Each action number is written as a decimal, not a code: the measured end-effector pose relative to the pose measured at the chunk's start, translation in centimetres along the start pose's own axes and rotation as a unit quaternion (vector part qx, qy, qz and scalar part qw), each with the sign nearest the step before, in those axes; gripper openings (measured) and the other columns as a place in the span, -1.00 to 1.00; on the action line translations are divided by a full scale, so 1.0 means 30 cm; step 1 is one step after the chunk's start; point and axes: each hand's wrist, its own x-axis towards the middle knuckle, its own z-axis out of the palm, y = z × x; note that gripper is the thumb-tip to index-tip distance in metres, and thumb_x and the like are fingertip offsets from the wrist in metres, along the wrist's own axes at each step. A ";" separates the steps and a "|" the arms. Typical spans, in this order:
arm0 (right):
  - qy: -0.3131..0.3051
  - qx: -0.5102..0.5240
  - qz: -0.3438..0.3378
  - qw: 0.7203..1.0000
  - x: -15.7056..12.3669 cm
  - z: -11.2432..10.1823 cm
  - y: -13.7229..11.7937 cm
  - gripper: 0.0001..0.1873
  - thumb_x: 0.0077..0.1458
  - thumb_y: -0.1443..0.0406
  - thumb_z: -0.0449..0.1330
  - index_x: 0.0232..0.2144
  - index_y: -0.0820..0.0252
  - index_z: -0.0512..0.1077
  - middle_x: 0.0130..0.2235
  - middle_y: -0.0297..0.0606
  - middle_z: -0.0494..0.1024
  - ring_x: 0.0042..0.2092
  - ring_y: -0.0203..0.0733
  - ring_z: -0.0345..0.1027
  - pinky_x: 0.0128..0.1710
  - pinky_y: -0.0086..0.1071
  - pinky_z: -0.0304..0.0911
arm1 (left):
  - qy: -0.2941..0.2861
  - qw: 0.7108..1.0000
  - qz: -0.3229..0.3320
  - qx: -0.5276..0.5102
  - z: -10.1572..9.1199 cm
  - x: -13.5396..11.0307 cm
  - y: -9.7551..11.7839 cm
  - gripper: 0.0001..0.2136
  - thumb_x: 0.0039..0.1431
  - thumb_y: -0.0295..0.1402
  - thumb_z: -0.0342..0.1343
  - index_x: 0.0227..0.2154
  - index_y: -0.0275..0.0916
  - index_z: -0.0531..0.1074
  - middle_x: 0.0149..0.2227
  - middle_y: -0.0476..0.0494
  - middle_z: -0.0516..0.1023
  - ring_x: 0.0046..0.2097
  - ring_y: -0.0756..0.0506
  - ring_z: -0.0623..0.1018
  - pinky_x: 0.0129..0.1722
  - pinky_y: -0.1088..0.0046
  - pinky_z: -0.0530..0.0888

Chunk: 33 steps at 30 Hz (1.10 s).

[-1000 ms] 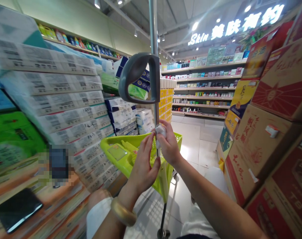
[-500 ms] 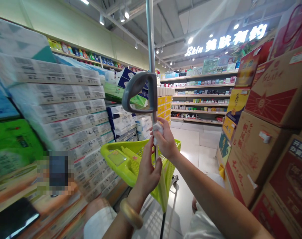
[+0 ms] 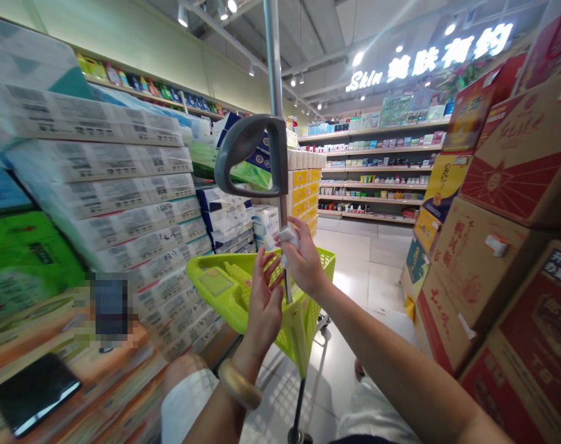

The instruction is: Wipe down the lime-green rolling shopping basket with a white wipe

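A metal pole (image 3: 274, 74) with a grey loop handle (image 3: 280, 157) rises from the lime-green shopping cart (image 3: 216, 290) in front of me. My right hand (image 3: 304, 259) is closed around a crumpled white wipe (image 3: 290, 239), pressing it against the pole below the handle. Whether the wipe is cloth or paper I cannot tell. Just left of the pole, my left hand (image 3: 266, 302) is open, its fingers apart and pointing up, with nothing in it. A gold-coloured bangle (image 3: 240, 383) circles the left wrist.
Stacked white paper packs (image 3: 123, 191) stand on the left. Nearer, a dark tablet-like device (image 3: 35, 394) lies on orange packs. Cardboard cartons (image 3: 475, 259) are piled on the right. Tiled floor (image 3: 349, 246) runs between them to stocked shelves (image 3: 373, 166) at the back.
My left hand has come away from the pole and its fingers have spread. My right hand stays on the pole with the wipe. The view has shifted slightly.
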 end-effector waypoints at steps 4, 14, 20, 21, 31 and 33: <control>-0.010 0.045 0.106 0.993 -0.134 -0.010 0.061 -0.55 0.09 0.33 0.08 0.06 0.11 0.20 -0.27 -0.33 0.48 -0.29 -0.25 0.40 -0.24 -0.33 0.36 | 0.035 0.998 -0.056 -0.002 -0.009 0.006 -0.004 -0.43 0.24 -0.29 -0.06 0.32 -0.11 0.03 0.31 -0.24 0.22 0.36 -0.18 0.21 0.28 0.19 0.29; -0.017 0.095 0.075 0.992 -0.013 0.009 -0.022 -0.54 0.14 0.30 0.09 0.09 0.02 0.13 -0.23 -0.36 0.47 -0.30 -0.28 0.37 -0.31 -0.40 0.34 | -0.018 0.990 -0.083 -0.113 -0.022 0.015 0.032 -0.36 0.07 -0.36 0.08 0.27 -0.13 0.18 0.22 -0.21 0.37 0.20 -0.19 0.41 0.19 0.20 0.37; -0.031 0.015 0.170 0.985 -0.235 0.004 0.107 -0.51 0.06 0.34 0.04 0.08 0.11 0.18 -0.30 -0.34 0.47 -0.32 -0.22 0.38 -0.28 -0.31 0.34 | -0.003 0.996 -0.073 -0.049 -0.036 0.013 0.024 -0.26 -0.04 -0.49 -0.01 0.30 -0.15 0.12 0.28 -0.17 0.30 0.34 -0.15 0.24 0.35 0.20 0.16; -0.040 0.006 0.178 0.983 -0.256 0.002 0.119 -0.50 0.05 0.35 0.04 0.08 0.12 0.17 -0.30 -0.33 0.48 -0.31 -0.21 0.39 -0.25 -0.30 0.34 | -0.012 0.997 -0.073 -0.039 -0.040 0.014 0.025 -0.26 -0.05 -0.49 -0.01 0.30 -0.15 0.11 0.27 -0.17 0.33 0.33 -0.15 0.26 0.35 0.19 0.17; -0.032 0.020 0.146 0.989 -0.193 0.026 0.093 -0.49 0.09 0.36 -0.01 0.11 0.07 0.10 -0.33 -0.38 0.38 -0.40 -0.27 0.30 -0.30 -0.35 0.32 | -0.035 0.996 -0.080 -0.010 -0.063 0.019 0.023 -0.30 -0.08 -0.48 0.04 0.25 -0.25 0.25 0.29 -0.18 0.34 0.33 -0.20 0.28 0.37 0.19 0.14; -0.053 -0.032 0.153 0.986 -0.240 0.018 0.115 -0.47 0.07 0.36 -0.02 0.13 0.11 0.12 -0.34 -0.37 0.38 -0.38 -0.22 0.31 -0.27 -0.31 0.32 | -0.036 0.996 -0.083 -0.012 -0.065 0.017 0.025 -0.29 -0.08 -0.49 0.04 0.25 -0.24 0.26 0.28 -0.17 0.36 0.33 -0.20 0.28 0.37 0.19 0.14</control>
